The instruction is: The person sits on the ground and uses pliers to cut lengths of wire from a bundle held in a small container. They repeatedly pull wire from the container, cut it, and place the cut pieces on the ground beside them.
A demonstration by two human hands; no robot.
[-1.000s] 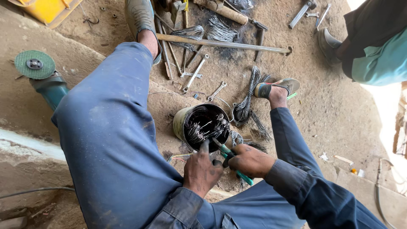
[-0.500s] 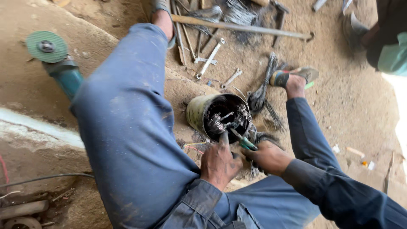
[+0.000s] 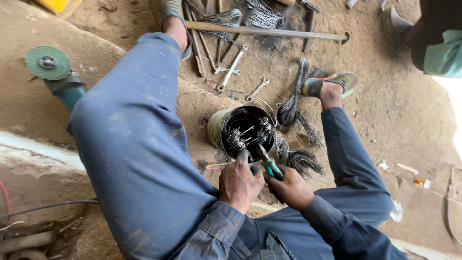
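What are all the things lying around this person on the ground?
Motor shell: one, dull yellow-grey, packed with dark wire, between the legs.
Pliers: one, green handles, in the right hand at the shell's rim.
Angle grinder: one, teal with a green disc, far left.
Spanners: about two, silver, on the dirt beyond the shell.
Long rod: one, brownish, along the top.
Wire bundles: several, black, right of the shell and at the top.
Another person: one, teal sleeve, top right.
Left hand: one, on the shell's rim.
Right hand: one, gripping the pliers.
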